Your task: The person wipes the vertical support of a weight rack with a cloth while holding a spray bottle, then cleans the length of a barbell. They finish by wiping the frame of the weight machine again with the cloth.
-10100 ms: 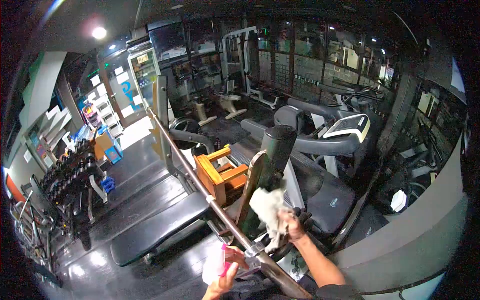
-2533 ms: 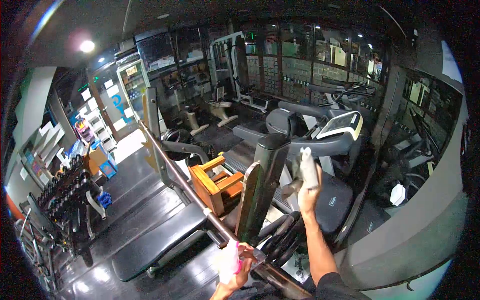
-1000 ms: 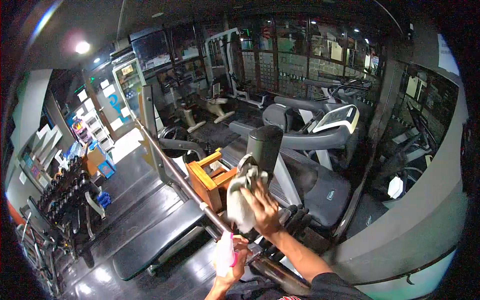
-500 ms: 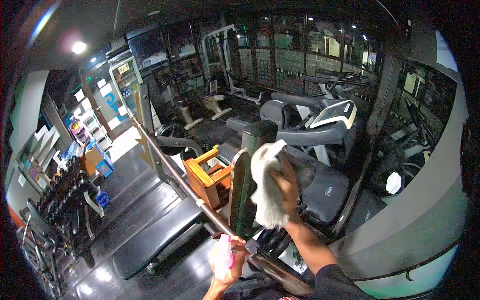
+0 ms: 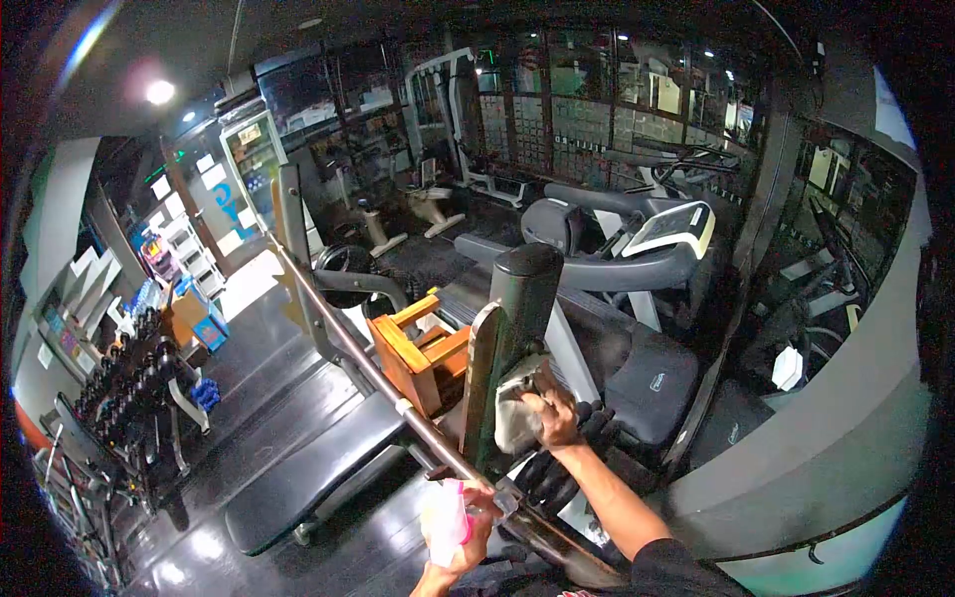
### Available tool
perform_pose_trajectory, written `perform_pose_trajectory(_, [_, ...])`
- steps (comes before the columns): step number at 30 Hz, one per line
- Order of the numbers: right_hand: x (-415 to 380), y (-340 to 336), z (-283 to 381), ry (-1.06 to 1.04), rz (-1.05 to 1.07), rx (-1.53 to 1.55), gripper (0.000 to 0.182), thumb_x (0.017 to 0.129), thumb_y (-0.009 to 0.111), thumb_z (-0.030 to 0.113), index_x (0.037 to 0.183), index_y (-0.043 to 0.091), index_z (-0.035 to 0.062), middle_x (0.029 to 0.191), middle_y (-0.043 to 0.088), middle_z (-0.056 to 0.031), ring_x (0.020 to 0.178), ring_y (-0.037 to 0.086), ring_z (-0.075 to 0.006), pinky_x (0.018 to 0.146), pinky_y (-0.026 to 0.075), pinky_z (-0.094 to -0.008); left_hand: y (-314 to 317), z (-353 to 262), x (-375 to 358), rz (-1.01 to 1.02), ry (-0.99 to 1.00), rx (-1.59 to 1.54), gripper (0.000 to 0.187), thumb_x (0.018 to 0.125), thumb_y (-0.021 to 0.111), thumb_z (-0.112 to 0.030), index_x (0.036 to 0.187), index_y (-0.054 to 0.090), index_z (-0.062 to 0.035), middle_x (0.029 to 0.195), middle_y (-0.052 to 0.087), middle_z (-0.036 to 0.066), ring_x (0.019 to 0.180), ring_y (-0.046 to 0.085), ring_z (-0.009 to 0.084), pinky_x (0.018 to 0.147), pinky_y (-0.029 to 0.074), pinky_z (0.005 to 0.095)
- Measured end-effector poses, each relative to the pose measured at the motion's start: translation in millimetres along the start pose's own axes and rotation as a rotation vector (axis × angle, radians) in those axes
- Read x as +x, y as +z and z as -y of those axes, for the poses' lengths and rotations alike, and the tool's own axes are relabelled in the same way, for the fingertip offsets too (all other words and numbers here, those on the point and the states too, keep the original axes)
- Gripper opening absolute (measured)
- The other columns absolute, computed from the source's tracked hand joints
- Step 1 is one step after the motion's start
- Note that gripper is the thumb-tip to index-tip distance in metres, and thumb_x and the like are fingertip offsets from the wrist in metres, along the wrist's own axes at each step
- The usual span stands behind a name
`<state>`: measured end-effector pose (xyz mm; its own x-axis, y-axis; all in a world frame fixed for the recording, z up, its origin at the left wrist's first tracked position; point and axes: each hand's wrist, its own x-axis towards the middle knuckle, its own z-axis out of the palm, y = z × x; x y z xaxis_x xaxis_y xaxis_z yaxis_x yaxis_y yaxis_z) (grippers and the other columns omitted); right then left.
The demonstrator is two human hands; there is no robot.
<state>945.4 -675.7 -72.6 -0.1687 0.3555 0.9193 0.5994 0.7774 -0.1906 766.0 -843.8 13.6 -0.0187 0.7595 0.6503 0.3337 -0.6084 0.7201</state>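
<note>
My right hand is closed on a pale grey-white cloth, which lies against the side of a black upright post of the bench frame. Lower down, my left hand grips a white-and-pink bottle; glare washes out its details. That hand is close to the long metal barbell that runs across the frame. Behind the bar, a black padded bench stretches away to the left.
A wooden box-like stand stands just left of the post. Beyond it is a treadmill. A dumbbell rack lines the left side, and a curved grey wall closes in on the right.
My right hand has moved down along the post with the cloth, which is now bunched smaller under the fingers. My left hand has barely shifted, still holding the bottle.
</note>
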Motion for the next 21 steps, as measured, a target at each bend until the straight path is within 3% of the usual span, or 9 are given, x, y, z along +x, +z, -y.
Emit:
perform_pose_trajectory(2, [-19,10,-19,-0.079,-0.035,-0.058,0.028,0.075,0.064,0.014,0.102,0.06,0.0102,0.117,0.056,-0.0214,0.101,0.059,-0.0371,0.081,0.05,-0.0426,-3,-11,4,0.067,-0.097,-0.04,0.02,0.083,0.057,-0.016,0.097,0.056,-0.0014,0.067,0.065,0.009,0.063,0.065,0.0161,0.053,0.048,0.0268])
perform_pose_trajectory(4, [-56,20,-42,0.183,0.105,-0.069,0.036,0.075,0.063,0.012,0.11,0.058,0.0046,0.118,0.056,-0.0214,0.106,0.056,-0.0365,0.087,0.046,-0.0432,-5,-13,2,0.081,-0.139,-0.035,0.021,0.083,0.058,-0.015,0.099,0.055,-0.0011,0.069,0.065,0.009,0.065,0.066,0.0163,0.055,0.05,0.0269])
perform_pose_trajectory(6, [-32,9,-33,0.692,0.072,0.148,0.052,0.075,0.051,0.0,0.126,0.049,0.0037,0.124,0.054,-0.017,0.117,0.049,-0.036,0.101,0.037,-0.0394,-6,-15,3,0.088,-0.147,-0.041,0.022,0.083,0.059,-0.014,0.1,0.054,-0.0011,0.071,0.065,0.01,0.063,0.066,0.0162,0.054,0.05,0.0267])
perform_pose_trajectory(8, [-20,14,-58,0.77,-0.135,0.047,0.054,0.073,0.048,-0.003,0.127,0.046,-0.0002,0.124,0.054,-0.0165,0.116,0.049,-0.0327,0.101,0.035,-0.0372,-6,-14,3,0.09,-0.094,-0.022,0.022,0.083,0.059,-0.013,0.101,0.054,-0.0009,0.071,0.065,0.01,0.063,0.066,0.0163,0.054,0.05,0.0265])
perform_pose_trajectory(10, [20,5,-60,0.67,-0.482,0.105,0.055,0.072,0.046,-0.005,0.126,0.045,-0.0029,0.124,0.053,-0.0172,0.116,0.049,-0.0292,0.101,0.035,-0.0365,-5,-11,3,0.091,-0.036,0.003,0.022,0.083,0.059,-0.012,0.101,0.054,-0.0007,0.072,0.064,0.01,0.064,0.066,0.0164,0.054,0.049,0.0262])
perform_pose_trajectory(14, [112,-37,-18,0.354,-0.182,0.407,0.042,0.082,0.048,0.002,0.123,0.047,-0.0032,0.119,0.055,-0.0199,0.113,0.051,-0.0296,0.099,0.038,-0.0364,0,2,-7,0.056,-0.162,-0.187,0.022,0.082,0.059,-0.01,0.102,0.054,-0.0004,0.072,0.065,0.01,0.062,0.065,0.0157,0.051,0.048,0.0252])
perform_pose_trajectory(16, [40,19,-52,0.541,-0.337,0.193,0.043,0.082,0.051,0.005,0.123,0.048,-0.0021,0.118,0.056,-0.0203,0.111,0.053,-0.0314,0.097,0.038,-0.0385,0,3,-6,0.053,-0.111,-0.15,0.021,0.081,0.059,-0.007,0.1,0.055,-0.0007,0.072,0.065,0.01,0.06,0.064,0.0147,0.049,0.047,0.025])
perform_pose_trajectory(18, [-4,34,-40,0.516,-0.262,0.029,0.044,0.08,0.048,0.001,0.124,0.05,-0.0016,0.121,0.055,-0.021,0.113,0.052,-0.034,0.098,0.038,-0.0388,-1,2,-7,0.035,-0.122,-0.096,0.019,0.08,0.057,-0.005,0.098,0.055,-0.0008,0.072,0.065,0.01,0.061,0.064,0.0148,0.048,0.047,0.0244])
perform_pose_trajectory(21, [-26,15,10,0.629,-0.145,0.217,0.035,0.071,0.052,-0.002,0.105,0.059,0.0006,0.1,0.062,-0.0169,0.095,0.056,-0.0359,0.084,0.044,-0.0413,10,6,-14,-0.157,-0.193,-0.359,0.021,0.077,0.059,-0.008,0.097,0.056,-0.0012,0.076,0.064,0.01,0.057,0.061,0.0165,0.049,0.047,0.025])
